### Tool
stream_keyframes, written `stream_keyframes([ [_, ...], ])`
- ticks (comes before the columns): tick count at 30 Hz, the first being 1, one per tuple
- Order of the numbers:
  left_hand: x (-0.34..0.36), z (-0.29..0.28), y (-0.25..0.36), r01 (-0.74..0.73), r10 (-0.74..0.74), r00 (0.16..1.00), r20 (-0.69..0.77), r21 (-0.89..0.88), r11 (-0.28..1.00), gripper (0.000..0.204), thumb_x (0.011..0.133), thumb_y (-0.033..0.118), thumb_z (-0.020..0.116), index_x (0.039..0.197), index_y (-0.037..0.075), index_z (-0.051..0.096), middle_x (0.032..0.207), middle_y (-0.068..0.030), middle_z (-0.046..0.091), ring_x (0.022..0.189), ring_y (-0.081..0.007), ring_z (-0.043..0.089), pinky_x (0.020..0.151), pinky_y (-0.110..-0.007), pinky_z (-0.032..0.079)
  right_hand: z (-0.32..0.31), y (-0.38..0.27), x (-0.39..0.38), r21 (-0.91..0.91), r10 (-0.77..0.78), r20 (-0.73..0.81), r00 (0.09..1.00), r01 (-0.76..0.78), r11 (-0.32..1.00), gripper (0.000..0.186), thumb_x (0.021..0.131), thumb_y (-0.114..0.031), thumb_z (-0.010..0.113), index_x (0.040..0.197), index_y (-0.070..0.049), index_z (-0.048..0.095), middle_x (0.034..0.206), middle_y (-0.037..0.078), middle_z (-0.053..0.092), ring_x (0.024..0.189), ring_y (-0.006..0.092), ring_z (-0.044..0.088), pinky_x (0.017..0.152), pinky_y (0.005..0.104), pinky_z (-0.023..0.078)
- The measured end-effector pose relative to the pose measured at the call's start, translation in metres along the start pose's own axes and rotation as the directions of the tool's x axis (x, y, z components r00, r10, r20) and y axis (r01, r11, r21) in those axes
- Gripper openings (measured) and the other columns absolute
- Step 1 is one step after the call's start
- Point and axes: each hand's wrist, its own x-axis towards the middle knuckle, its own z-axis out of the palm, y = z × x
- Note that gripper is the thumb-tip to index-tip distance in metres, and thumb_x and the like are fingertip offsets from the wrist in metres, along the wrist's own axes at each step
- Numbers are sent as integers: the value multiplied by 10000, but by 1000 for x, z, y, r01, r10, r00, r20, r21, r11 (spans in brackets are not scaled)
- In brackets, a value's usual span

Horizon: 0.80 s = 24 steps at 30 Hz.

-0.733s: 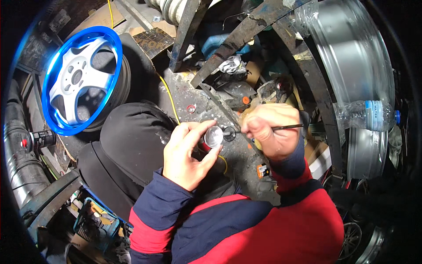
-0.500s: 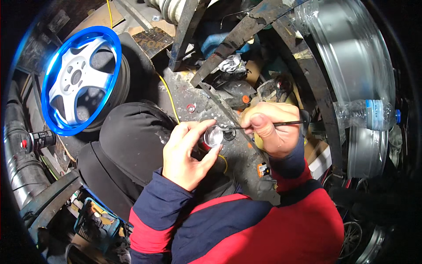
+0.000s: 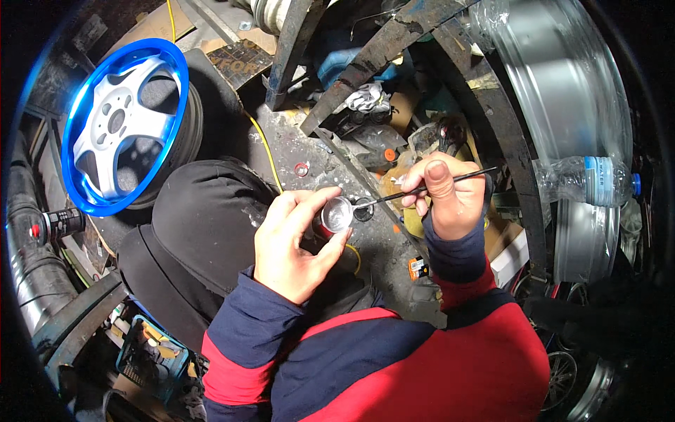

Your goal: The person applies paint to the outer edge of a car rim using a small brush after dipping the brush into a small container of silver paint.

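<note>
Between the thumb and fingers of my left hand (image 3: 287, 243) is a small round cup (image 3: 339, 214), tilted so its shiny, pale inside shows; a bit of red shows along its side. My right hand (image 3: 452, 197) pinches a thin dark paintbrush (image 3: 394, 197). The brush points left, and its pale tip is close to the cup's right rim; whether it touches I cannot tell. To the far left stands a wheel rim (image 3: 114, 121) with silver-white spokes and a shiny blue lip, apart from both hands.
My knee in black trousers (image 3: 204, 225) is beneath my left arm. A dark metal frame (image 3: 351, 74) crosses ahead. At right are a water bottle (image 3: 598, 181) and wrapped silver rims (image 3: 562, 84). A yellow cable (image 3: 267, 151) runs over the floor. A spray can (image 3: 65, 224) lies at far left.
My right hand has tipped the brush, its handle end rising and its tip drawing slightly away from the inside of the cup. The cup stays in my left hand, shifted slightly left.
</note>
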Motion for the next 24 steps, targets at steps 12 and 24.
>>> stream_keyframes([
  [12,-1,1,0,-1,1,1000,-1,-10,1000,499,740,33,834,1222,53,706,1041,-130,672,945,-260,672,846,-341,555,-6,-8,2,-169,-60,46,997,67,983,284,1020,-156,578,813,20,661,711,71,670,598,125,620,579,269,475],
  [24,-1,-5,-1,1,-1,1000,29,9,1000,509,744,61,846,1231,52,700,1057,-133,680,958,-261,676,851,-342,555,8,-9,13,-148,-497,360,790,574,805,202,926,-175,744,821,-4,713,757,123,714,631,266,703,600,335,539],
])
